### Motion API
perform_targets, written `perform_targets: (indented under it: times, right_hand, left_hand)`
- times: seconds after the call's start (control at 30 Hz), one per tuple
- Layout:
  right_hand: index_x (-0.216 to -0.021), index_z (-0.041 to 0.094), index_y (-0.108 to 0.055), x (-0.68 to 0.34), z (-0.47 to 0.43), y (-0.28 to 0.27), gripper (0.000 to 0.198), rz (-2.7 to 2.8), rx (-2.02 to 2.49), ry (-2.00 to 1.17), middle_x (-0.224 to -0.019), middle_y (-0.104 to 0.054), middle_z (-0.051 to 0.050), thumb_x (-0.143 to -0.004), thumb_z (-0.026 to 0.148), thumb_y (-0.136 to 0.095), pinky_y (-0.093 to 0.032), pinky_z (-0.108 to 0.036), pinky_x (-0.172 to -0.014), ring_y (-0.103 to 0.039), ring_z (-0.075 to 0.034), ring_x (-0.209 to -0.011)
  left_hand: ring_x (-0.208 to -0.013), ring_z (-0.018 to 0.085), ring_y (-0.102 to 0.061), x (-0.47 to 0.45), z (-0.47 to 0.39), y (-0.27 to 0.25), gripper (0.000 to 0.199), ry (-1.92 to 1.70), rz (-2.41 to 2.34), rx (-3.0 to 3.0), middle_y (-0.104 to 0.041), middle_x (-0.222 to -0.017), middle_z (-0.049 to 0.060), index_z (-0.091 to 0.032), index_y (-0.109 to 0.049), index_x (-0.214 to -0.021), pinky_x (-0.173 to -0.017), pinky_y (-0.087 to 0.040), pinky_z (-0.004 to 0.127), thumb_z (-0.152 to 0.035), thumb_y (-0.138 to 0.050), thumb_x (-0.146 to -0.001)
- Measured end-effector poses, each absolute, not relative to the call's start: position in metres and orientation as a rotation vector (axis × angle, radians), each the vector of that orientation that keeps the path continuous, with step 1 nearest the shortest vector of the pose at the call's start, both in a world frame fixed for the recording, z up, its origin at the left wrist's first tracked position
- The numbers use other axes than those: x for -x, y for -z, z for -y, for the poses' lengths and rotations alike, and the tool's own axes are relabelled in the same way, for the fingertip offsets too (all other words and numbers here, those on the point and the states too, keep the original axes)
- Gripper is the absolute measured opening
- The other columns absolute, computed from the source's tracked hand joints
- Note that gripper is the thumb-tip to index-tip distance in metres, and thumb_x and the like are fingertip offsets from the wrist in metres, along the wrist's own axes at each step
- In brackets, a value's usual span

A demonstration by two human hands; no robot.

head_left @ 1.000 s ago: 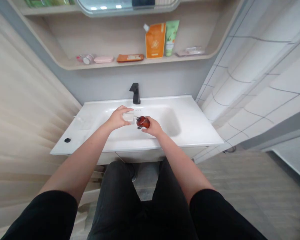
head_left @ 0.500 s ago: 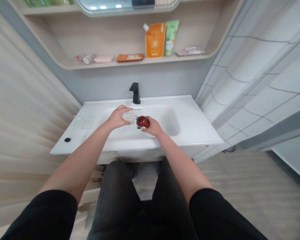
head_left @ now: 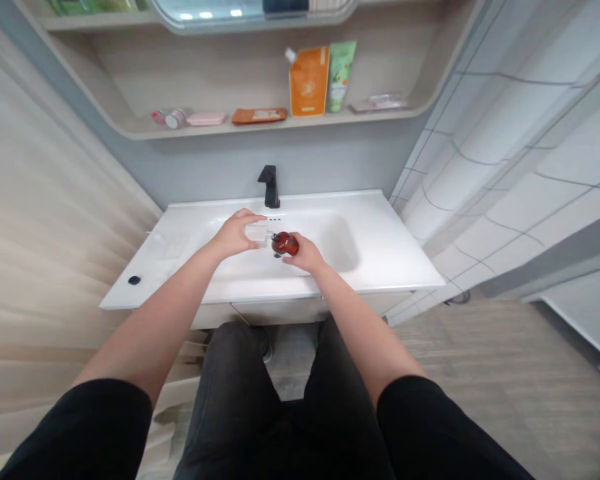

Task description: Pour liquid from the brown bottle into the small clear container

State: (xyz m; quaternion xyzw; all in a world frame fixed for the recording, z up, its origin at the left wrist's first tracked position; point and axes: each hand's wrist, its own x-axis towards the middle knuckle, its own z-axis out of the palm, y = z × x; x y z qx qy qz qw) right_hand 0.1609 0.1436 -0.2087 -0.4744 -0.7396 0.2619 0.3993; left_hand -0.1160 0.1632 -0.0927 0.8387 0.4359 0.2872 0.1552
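Observation:
Over the white sink basin (head_left: 341, 243), my left hand (head_left: 236, 233) is closed around a clear, open-ended container (head_left: 256, 233), held on its side with its mouth toward the right. My right hand (head_left: 306, 253) grips a reddish-brown bottle (head_left: 286, 244), tilted so its dark neck points left at the container's mouth. The bottle's neck meets or nearly meets the container; whether liquid passes between them I cannot make out. Part of the bottle is hidden by my right fingers.
A black faucet (head_left: 269, 187) stands behind the basin. On the counter's left lies a small black cap (head_left: 135, 280). The shelf above holds an orange pouch (head_left: 309, 83), a green tube (head_left: 341, 77), an orange packet (head_left: 259, 116) and a pink box (head_left: 207, 119). A curtain (head_left: 45, 220) hangs at left.
Both hands, the container and the bottle keep nearly the same place and tilt. The whole view has shifted very slightly.

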Motion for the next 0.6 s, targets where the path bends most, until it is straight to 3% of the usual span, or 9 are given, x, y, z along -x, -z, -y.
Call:
perform_targets:
  times: [0.6]
  right_hand:
    - [-0.138,0.028,-0.068,-0.160,-0.142,0.207,0.074,1.876,1.203,-0.679,-0.127,-0.082,-0.005,-0.070,0.034,-0.095,-0.062,-0.047,-0.104,-0.079,-0.031,-0.111]
  left_hand:
    - [-0.120,0.034,-0.066,0.111,-0.166,0.071,0.079,-0.708,-1.220,-2.547,-0.068,-0.122,0.008,-0.028,-0.082,-0.140,-0.117,-0.055,0.052,-0.046,-0.098,-0.064]
